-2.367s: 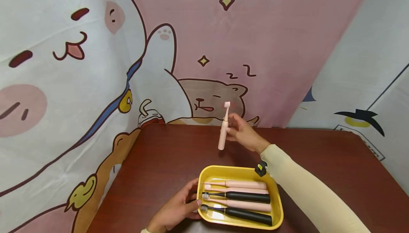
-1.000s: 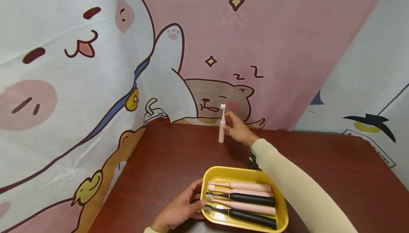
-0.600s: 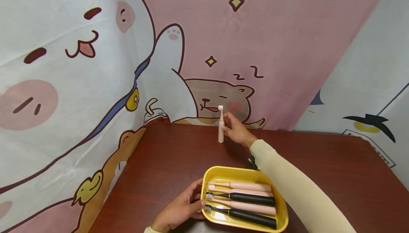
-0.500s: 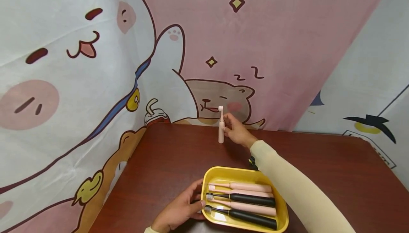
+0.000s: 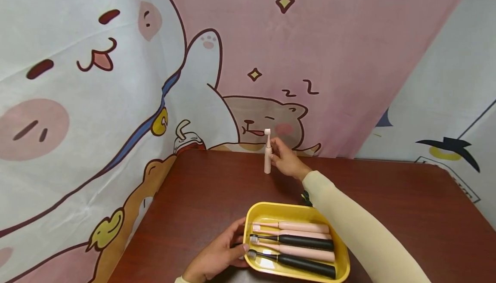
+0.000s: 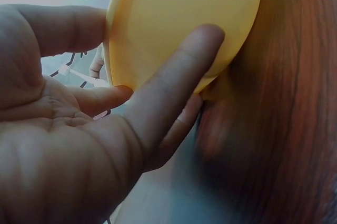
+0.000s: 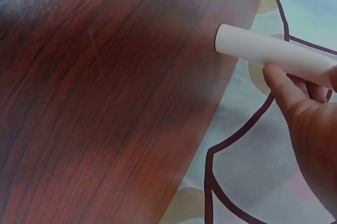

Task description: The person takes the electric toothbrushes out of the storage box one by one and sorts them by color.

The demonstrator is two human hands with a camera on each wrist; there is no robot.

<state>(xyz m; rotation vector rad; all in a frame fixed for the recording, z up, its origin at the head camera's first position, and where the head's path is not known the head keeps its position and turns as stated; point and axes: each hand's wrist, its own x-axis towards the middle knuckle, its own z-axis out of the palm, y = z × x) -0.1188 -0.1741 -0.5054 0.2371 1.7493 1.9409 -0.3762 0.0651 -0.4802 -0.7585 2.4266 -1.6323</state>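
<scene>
In the head view my right hand [image 5: 286,157] holds a pink electric toothbrush [image 5: 268,158] upright near the table's back edge, brush head up. The right wrist view shows fingers of the right hand [image 7: 310,124] on the pale handle [image 7: 258,44]. Whether its base touches the table is hard to tell. My left hand [image 5: 221,250] grips the left end of a yellow tray [image 5: 294,208], thumb at the rim and fingers along the outer wall. Inside the tray lie pink electric toothbrushes [image 5: 306,252] and black ones [image 5: 306,265], side by side with heads to the left.
A dark red wooden table [image 5: 193,197] carries the tray near its front. Behind and to the left hangs a cartoon-printed cloth [image 5: 329,50], meeting the table's back edge. My right sleeve [image 5: 356,222] passes over the tray's right side.
Since the earliest frame the right hand has brought the pink electric toothbrush slightly lower and turned it from tilted to upright. Over the last half second hardly anything moves. The left hand stays on the tray.
</scene>
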